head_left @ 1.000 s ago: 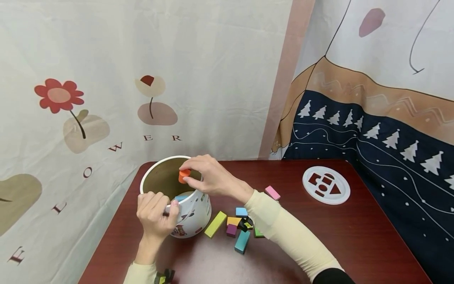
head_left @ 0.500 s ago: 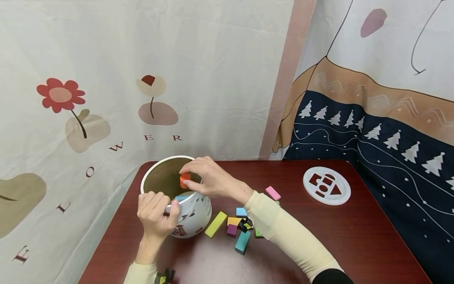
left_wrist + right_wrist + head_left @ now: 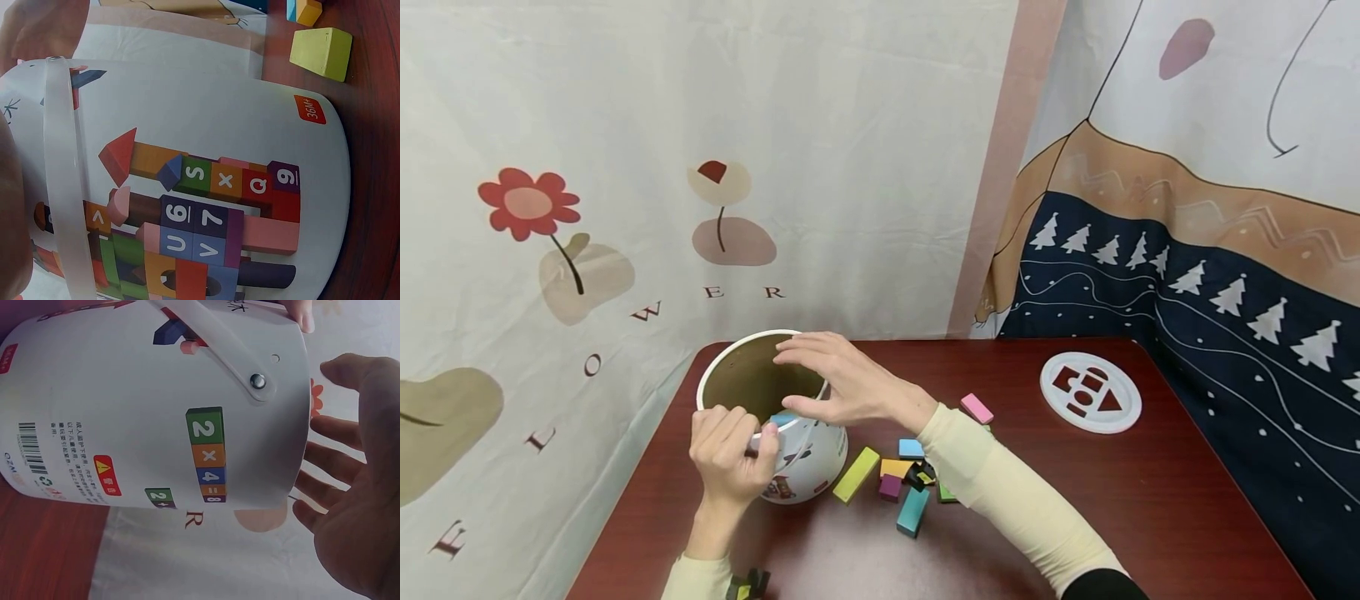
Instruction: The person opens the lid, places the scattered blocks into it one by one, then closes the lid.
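A white bucket (image 3: 808, 467) printed with coloured blocks stands tilted on the table, its mouth facing up toward me. My left hand (image 3: 730, 450) grips its near rim, fingers curled over the edge and thumb on the right. Over the mouth, my right hand (image 3: 850, 379) is spread with fingers apart and nothing between them. The right wrist view shows the same right hand (image 3: 362, 469) with its fingertips just beyond the bucket's rim. Inside the bucket a blue block (image 3: 784, 417) shows near the rim; the rest of the interior is partly hidden. The white strap handle (image 3: 65, 187) hangs down the side.
Right of the bucket lie a yellow-green block (image 3: 856, 475), a teal block (image 3: 913, 511), a purple block (image 3: 890, 487), an orange block (image 3: 893, 467) and a pink block (image 3: 977, 407). A white lid with shaped holes (image 3: 1051, 397) lies farther right. Patterned cloth hangs behind the table.
The orange round block that my right hand pinched over the bucket is out of sight, and that hand's fingers have spread apart. My left hand stays on the rim.
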Demonstrator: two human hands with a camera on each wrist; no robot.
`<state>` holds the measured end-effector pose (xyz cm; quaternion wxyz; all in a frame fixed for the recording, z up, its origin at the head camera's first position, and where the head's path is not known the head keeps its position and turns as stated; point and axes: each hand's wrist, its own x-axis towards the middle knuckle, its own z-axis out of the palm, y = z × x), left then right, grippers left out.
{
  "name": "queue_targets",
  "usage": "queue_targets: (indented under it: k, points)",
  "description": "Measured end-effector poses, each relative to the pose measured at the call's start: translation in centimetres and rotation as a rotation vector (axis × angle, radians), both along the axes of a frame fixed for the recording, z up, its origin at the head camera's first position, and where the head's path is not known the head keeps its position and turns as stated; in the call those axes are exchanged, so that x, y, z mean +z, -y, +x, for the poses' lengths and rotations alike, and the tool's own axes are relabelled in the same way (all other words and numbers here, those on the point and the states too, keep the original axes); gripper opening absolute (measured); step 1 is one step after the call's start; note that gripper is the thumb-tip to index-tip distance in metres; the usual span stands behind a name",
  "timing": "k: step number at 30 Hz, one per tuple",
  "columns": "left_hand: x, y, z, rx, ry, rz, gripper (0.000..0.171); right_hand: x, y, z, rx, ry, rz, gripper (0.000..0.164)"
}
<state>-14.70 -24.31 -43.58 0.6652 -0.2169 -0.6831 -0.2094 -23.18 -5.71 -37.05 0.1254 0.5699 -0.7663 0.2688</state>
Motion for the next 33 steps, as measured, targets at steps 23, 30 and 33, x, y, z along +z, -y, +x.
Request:
queue_targets:
  k: [23,30,33]
  points:
    - [-0.7,0.2,-0.3,-0.003,0.003,0.007,0.050,-0.7,-0.8,-0.3,-0.071,-0.068,0.104,0.077]
    - [-0.4,0.1,-0.3,-0.012,-0.002,0.017,0.048,-1.7,-3.0,-0.8,-0.094,-0.012,0.042,0.077]
    - [-0.2,0.0,-0.3,-0.012,-0.005,0.028,0.048,-2.3,-4.0,-0.9,-0.117,0.019,0.030,0.076]
